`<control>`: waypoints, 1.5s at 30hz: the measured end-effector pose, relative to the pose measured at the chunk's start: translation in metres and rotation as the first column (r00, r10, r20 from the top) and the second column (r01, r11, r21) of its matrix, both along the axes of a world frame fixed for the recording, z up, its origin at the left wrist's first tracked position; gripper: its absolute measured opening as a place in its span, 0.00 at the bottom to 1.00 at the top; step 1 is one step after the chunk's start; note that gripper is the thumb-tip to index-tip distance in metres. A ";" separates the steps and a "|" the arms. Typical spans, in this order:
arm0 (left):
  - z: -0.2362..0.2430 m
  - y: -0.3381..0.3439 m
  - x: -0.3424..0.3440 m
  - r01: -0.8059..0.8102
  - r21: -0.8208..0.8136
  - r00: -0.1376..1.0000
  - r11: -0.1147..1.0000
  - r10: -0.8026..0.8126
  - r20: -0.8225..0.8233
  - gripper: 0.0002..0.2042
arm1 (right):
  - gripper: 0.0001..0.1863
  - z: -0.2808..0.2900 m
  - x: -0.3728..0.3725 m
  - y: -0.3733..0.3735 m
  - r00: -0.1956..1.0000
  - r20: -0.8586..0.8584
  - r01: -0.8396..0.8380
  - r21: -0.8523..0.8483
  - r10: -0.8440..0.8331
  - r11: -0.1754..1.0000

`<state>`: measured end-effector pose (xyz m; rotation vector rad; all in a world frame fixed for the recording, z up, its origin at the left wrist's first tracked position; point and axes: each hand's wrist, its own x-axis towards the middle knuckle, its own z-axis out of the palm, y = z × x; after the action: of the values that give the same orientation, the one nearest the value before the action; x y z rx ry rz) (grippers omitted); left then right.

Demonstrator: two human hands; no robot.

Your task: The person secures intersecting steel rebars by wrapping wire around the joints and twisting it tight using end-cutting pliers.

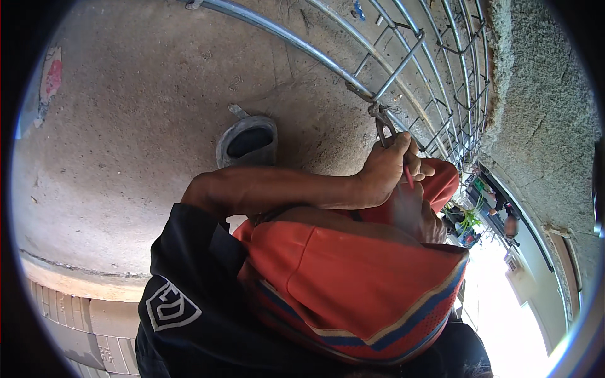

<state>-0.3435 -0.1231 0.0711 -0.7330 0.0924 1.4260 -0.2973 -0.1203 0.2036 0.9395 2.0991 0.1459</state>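
Head view: looking down over an orange-clad knee and dark sleeve.
Left hand (386, 171): clamped on red-handled pincers (386, 129).
Right hand: hidden, cannot tell.
Pincers: jaws at a crossing of the rebar cage (403, 60).
Progress: tie at this crossing seemingly under way; crossings beyond, unclear.
Surface: bare concrete slab (138, 126), dark boot (247, 142) resting on it.
Surroundings: rough wall (535, 94), street far below.

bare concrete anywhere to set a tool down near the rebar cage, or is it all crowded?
Bare concrete slab runs left of the grey boot, out to the slab edge above the block wall. Another bare strip lies between boot and rebar cage. It is crowded where the left hand holds pliers at the cage bars; the right hand is hidden.
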 end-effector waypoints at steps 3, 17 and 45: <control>-0.008 -0.010 -0.006 0.021 0.107 0.999 0.994 -0.024 0.028 0.12 | 0.27 -0.008 0.001 0.002 0.997 0.077 0.022 0.063 -0.027 0.998; -0.008 -0.003 -0.008 -0.036 0.213 0.981 0.976 -0.006 0.192 0.17 | 0.34 -0.008 0.016 0.048 0.223 -0.075 0.605 -0.771 -0.972 0.199; -0.012 0.000 0.004 -0.130 -0.005 0.987 0.991 0.129 -0.092 0.16 | 0.31 -0.011 0.003 0.003 0.979 -0.157 0.111 -0.102 -0.126 0.989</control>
<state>-0.3392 -0.1226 0.0587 -0.6928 0.1254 1.5847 -0.2944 -0.1178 0.1929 1.0476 2.1707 -0.0929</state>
